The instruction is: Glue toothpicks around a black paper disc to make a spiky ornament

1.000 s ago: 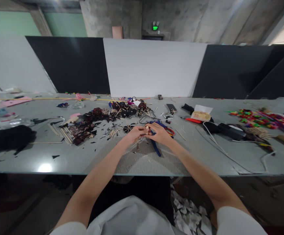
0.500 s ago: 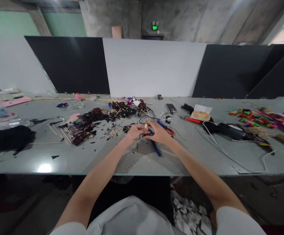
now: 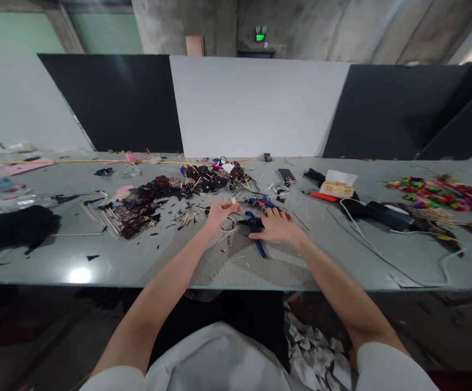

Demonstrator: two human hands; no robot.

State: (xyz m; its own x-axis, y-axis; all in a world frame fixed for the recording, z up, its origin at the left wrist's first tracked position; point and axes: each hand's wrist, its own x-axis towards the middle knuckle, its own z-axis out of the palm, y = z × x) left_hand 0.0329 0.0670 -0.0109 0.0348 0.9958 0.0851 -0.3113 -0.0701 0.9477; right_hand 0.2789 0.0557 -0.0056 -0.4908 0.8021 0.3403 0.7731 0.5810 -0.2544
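Observation:
My left hand (image 3: 220, 215) is closed in a pinch, with a small pale wooden piece (image 3: 233, 200) showing above the fingertips. A white ring (image 3: 228, 224) of cord or tape lies on the table just beside it. My right hand (image 3: 277, 225) is open, fingers spread and thumb apart, over the right side of the blue-handled pliers (image 3: 259, 245). Whether it touches the pliers cannot be made out. Behind that hand lies a blue tool (image 3: 265, 202) with a red part, partly covered by the fingers.
To the left are dark fabric scraps (image 3: 136, 216) and wooden sticks (image 3: 109, 221). Dark stick-studded balls (image 3: 211, 182) lie behind. A phone (image 3: 287, 176), an orange-handled cutter (image 3: 321, 196), a white cable (image 3: 376, 255) and colourful fuzzy pieces (image 3: 419, 190) are on the right.
My hands have moved apart. The right one has left the wooden piece and shifted right over the pliers, fingers spreading. My left hand still pinches the piece, slightly farther left.

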